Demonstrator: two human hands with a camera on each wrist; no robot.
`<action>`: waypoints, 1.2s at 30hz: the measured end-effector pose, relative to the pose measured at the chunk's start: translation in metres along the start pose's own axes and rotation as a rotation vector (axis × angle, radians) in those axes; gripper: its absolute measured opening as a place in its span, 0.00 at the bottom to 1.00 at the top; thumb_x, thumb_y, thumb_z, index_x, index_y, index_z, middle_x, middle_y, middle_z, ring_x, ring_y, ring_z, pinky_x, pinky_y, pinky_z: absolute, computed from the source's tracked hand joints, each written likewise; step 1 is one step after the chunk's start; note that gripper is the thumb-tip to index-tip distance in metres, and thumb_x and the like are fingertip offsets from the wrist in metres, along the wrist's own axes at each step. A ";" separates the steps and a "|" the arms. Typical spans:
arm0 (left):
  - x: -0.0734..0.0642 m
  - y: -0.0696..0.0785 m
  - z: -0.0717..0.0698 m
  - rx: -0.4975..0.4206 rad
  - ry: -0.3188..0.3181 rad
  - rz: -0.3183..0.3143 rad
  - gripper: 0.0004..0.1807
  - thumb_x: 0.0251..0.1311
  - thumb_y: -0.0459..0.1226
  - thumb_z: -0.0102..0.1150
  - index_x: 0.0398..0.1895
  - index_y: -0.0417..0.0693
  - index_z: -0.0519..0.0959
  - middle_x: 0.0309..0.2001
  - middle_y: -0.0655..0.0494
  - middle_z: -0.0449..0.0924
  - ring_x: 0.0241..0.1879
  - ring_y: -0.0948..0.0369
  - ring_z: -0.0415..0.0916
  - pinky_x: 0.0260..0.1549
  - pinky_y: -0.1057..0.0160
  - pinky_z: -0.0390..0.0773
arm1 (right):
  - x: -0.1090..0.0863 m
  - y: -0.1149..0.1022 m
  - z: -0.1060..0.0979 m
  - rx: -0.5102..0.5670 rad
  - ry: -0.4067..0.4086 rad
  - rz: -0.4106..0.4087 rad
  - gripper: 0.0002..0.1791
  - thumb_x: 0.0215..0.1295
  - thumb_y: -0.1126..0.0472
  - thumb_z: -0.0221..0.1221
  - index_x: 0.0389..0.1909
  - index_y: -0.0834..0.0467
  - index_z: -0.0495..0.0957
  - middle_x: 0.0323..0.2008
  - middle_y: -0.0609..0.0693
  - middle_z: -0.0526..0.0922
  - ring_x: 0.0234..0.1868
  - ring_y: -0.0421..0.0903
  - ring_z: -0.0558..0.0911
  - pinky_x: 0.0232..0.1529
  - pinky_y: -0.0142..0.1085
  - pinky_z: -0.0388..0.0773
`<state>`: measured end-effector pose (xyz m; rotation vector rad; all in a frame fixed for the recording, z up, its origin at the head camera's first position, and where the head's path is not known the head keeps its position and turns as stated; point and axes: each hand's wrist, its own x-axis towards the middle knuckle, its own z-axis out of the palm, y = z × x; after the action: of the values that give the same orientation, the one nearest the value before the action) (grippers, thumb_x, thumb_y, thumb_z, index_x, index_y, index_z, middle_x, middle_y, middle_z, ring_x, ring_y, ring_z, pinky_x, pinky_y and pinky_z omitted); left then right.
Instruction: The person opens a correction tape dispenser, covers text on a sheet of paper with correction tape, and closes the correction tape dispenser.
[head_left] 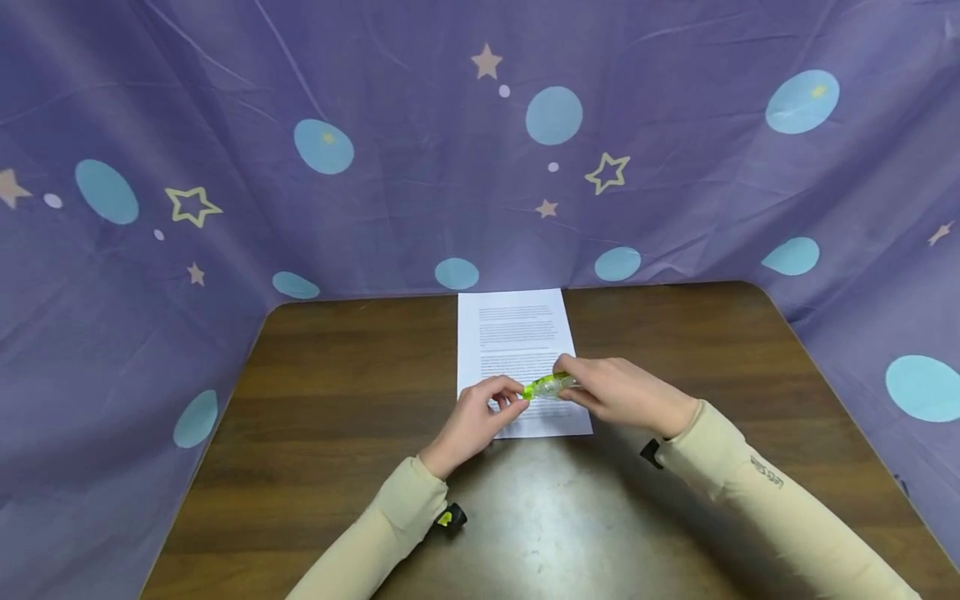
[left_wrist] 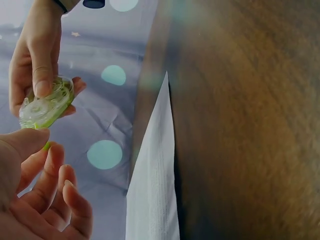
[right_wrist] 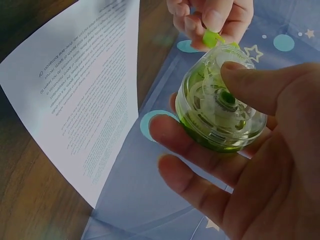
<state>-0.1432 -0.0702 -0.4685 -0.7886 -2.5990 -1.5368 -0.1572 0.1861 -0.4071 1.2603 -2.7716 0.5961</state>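
A clear and green correction tape (right_wrist: 200, 117) is held above the printed sheet (head_left: 517, 329), its winding wheels showing through the see-through case. My right hand (head_left: 626, 390) grips the case, with the thumb on one flat side and fingers underneath. At the tape's narrow end is a bright green cap (right_wrist: 211, 38). My left hand (head_left: 474, 417) pinches that cap between thumb and forefinger, its other fingers loosely bent. In the left wrist view the cap is mostly hidden behind the left thumb. Whether the cap is apart from the case I cannot tell.
The white sheet lies on a brown wooden table (head_left: 360, 375), reaching its far edge. A purple curtain (head_left: 405, 192) with stars and blue spots hangs behind and along both sides. Each wrist carries a dark camera mount (head_left: 450, 518) near the sleeve cuff.
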 end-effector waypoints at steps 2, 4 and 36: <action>0.000 -0.001 0.002 -0.014 -0.004 -0.005 0.04 0.66 0.33 0.69 0.41 0.43 0.85 0.32 0.56 0.83 0.34 0.65 0.76 0.32 0.68 0.76 | 0.001 -0.001 0.000 0.007 -0.006 0.000 0.10 0.72 0.59 0.66 0.46 0.54 0.74 0.32 0.39 0.78 0.26 0.33 0.72 0.30 0.32 0.73; 0.000 -0.001 0.004 -0.013 -0.015 -0.005 0.03 0.66 0.33 0.69 0.40 0.43 0.84 0.32 0.56 0.82 0.34 0.64 0.76 0.32 0.68 0.75 | 0.001 -0.002 0.000 0.016 -0.011 -0.004 0.10 0.72 0.59 0.66 0.46 0.54 0.74 0.31 0.39 0.78 0.25 0.33 0.72 0.29 0.32 0.73; -0.003 0.004 0.008 -0.089 -0.134 -0.083 0.03 0.70 0.35 0.66 0.41 0.45 0.84 0.35 0.57 0.83 0.37 0.63 0.80 0.36 0.65 0.79 | -0.002 -0.009 0.007 0.089 -0.054 0.002 0.08 0.75 0.58 0.63 0.45 0.53 0.73 0.29 0.37 0.75 0.23 0.31 0.70 0.27 0.29 0.72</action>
<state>-0.1372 -0.0628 -0.4701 -0.8279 -2.7062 -1.6892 -0.1482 0.1796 -0.4112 1.3089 -2.8194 0.7035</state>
